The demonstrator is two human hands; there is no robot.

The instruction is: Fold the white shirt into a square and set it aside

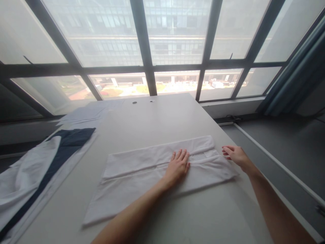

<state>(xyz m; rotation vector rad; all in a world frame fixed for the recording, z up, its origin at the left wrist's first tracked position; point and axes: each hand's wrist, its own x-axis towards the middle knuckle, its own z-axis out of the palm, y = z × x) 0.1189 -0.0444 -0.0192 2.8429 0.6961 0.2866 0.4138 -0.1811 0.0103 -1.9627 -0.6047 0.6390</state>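
The broad, smooth white tabletop (162, 123) runs out ahead of the fingers of both hands, giving them a firm, flat surface to press against. Under the left fingers, and reaching well past them to either side, lies the long, flat, white folded fabric piece (122, 189). A lengthwise fold line passes beneath those fingers, and the layers look puckered between them and the right fingers; that stretch probably needs the most care. Well to the left of the left fingers is a heap of loose white cloth (30, 166) over dark navy fabric (76, 135), far enough off not to snag.

The left hand (177, 166) rests palm down, its fingers extended and slightly spread, gripping nothing. Even, light pressure would suit it best: a hard push could drag the upper layer and skew the fold. The right hand (237, 156) is loosely curled and part open just beside the fabric's right end, with nothing visible in its grasp; whether its fingertips touch the edge, I cannot tell. Any tug there should be gentle, in line with the fold, with the left palm as anchor.
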